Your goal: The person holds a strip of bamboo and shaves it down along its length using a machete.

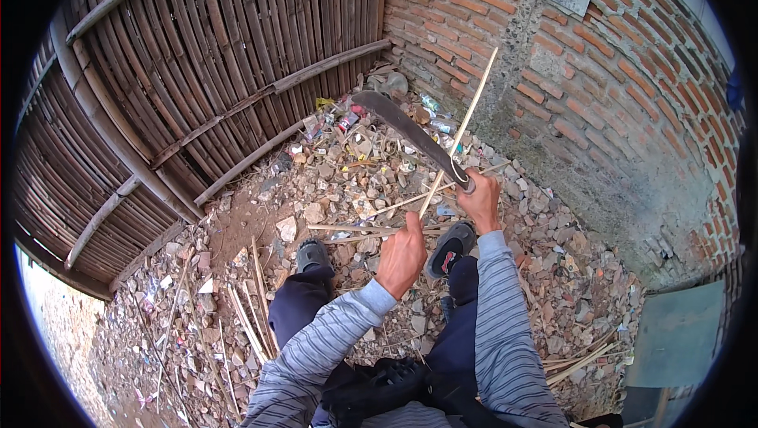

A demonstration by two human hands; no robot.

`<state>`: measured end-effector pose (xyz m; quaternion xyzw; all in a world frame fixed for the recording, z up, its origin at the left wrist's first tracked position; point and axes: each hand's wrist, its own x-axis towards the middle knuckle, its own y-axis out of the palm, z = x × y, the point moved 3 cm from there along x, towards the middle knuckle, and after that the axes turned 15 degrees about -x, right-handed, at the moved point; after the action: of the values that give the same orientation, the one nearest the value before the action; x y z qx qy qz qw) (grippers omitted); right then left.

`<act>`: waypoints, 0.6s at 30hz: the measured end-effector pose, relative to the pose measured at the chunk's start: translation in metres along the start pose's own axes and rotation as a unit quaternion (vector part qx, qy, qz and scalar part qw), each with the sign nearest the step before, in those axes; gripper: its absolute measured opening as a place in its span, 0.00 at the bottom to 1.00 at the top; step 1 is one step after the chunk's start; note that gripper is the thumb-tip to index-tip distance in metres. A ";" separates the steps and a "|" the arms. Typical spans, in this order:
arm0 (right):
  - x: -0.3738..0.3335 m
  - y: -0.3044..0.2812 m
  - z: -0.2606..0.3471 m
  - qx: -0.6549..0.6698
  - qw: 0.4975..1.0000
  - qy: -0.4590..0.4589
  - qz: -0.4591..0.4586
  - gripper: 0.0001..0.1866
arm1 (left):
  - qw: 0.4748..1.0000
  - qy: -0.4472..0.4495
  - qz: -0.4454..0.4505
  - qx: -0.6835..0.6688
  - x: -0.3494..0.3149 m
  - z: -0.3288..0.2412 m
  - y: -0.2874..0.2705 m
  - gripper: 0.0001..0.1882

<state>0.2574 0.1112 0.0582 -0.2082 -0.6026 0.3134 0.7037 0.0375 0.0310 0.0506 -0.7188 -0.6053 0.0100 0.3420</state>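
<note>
A long, dark machete (pixel 407 129) with a curved tip is gripped at its handle by my right hand (pixel 481 197), its blade pointing up and to the left. My left hand (pixel 402 254) is closed round the lower end of a pale bamboo strip (pixel 478 96). The strip slants up to the right and crosses the machete blade close to the handle. A thin light curl shows on the strip at that crossing. Both hands are in front of my body, the left lower than the right.
Rubble and litter (pixel 347 167) cover the ground. Loose bamboo strips (pixel 249 321) lie at the left, with more strips (pixel 584 362) at the right. A slatted bamboo fence (pixel 229 41) meets a brick wall (pixel 616 88) at the back. A grey-green panel (pixel 677 333) stands at the right.
</note>
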 end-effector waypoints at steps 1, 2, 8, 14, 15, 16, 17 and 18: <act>-0.002 0.001 0.004 0.008 1.000 0.005 0.001 0.08 | 1.000 0.000 0.000 -0.001 0.000 0.003 0.000 0.09; -0.002 0.002 0.009 0.021 1.000 0.004 0.005 0.06 | 1.000 -0.001 -0.004 -0.001 0.001 0.005 -0.001 0.08; -0.011 0.005 0.038 0.048 0.991 -0.112 0.048 0.07 | 1.000 -0.003 -0.012 0.001 0.001 0.011 -0.003 0.07; 0.010 0.016 0.008 0.028 0.997 0.023 0.069 0.07 | 1.000 -0.005 -0.005 0.016 -0.007 0.007 -0.012 0.07; 0.016 0.024 -0.017 0.028 0.994 0.092 0.045 0.07 | 1.000 -0.003 0.005 0.012 -0.007 0.007 -0.011 0.07; 0.017 0.030 -0.044 0.029 0.986 0.161 0.023 0.06 | 1.000 -0.003 0.006 0.011 -0.011 0.004 -0.008 0.07; 0.014 0.034 -0.070 0.073 0.971 0.226 0.005 0.07 | 1.000 -0.010 0.016 0.008 -0.014 0.004 -0.005 0.08; 0.013 0.038 -0.094 0.117 0.950 0.289 -0.015 0.07 | 1.000 -0.016 0.026 0.005 -0.014 0.004 -0.005 0.08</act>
<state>0.3429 0.1555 0.0241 -0.1968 -0.3357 0.2982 0.8716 0.0282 0.0211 0.0445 -0.7322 -0.5918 0.0336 0.3354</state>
